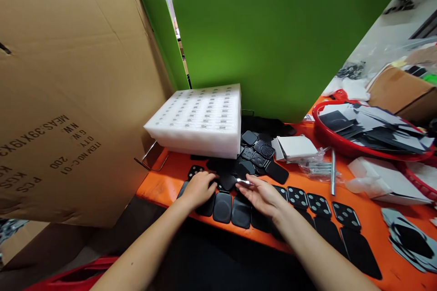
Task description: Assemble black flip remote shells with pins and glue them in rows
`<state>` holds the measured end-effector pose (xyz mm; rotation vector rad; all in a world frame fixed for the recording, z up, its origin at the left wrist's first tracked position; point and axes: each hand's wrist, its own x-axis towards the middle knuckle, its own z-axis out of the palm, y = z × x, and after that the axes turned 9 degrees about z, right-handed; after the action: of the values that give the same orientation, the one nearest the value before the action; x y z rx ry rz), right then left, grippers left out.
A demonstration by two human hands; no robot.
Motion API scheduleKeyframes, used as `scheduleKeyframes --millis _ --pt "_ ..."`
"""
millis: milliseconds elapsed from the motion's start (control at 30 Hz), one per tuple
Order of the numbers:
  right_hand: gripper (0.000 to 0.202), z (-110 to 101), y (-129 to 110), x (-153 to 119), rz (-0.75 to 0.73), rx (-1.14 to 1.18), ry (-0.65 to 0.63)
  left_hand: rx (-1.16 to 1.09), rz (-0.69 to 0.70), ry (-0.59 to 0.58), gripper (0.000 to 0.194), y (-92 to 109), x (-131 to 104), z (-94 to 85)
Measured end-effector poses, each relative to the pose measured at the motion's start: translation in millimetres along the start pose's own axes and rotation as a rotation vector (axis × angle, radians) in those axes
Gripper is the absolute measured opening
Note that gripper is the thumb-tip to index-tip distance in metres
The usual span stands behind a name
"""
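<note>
Black rounded-square hinged cases (317,204) lie opened in a row along the near edge of the orange tabletop (160,188); several upper leaves bear grey dots. Similar black pieces (258,159) remain heaped, unsorted, behind. Total outstanding: cannot be determined. Right hand (262,195): thumb and fingertips pinch a small shiny silvery piece (244,182). Left hand (200,189): fingers curled at the dark pieces; grip cannot be confirmed. Beyond: a white foam block (191,138), slotted on top, matte.

Foam block (198,122) matt white; cardboard box (78,86) brown, matt; metal rod (333,173) glossy; basin (319,129) glossy red plastic.
</note>
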<state>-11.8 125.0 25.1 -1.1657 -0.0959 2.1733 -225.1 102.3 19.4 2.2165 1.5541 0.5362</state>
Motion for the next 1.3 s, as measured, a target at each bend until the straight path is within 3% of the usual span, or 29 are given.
scheduleKeyframes --millis 300,467,667,900,1100,1300 --pt "0.009 13 1 11 0.078 -0.002 0.041 -0.066 0.047 0.052 0.028 4 5 8.3" --pt "0.005 22 3 12 0.08 0.045 0.045 0.008 0.11 0.034 0.045 7 7 8.4" --pt "0.005 20 8 6 0.074 0.007 0.077 0.111 0.013 0.057 0.034 0 4 -0.6" --pt "0.003 16 13 3 0.102 0.029 0.048 0.23 0.09 -0.077 0.042 -7 -10 -5.6" --pt "0.013 16 15 5 0.163 0.049 0.006 0.375 0.07 -0.134 0.054 -8 -2 2.6" --pt "0.012 19 16 2 0.132 0.128 0.016 0.377 0.09 -0.103 0.061 -5 3 1.5"
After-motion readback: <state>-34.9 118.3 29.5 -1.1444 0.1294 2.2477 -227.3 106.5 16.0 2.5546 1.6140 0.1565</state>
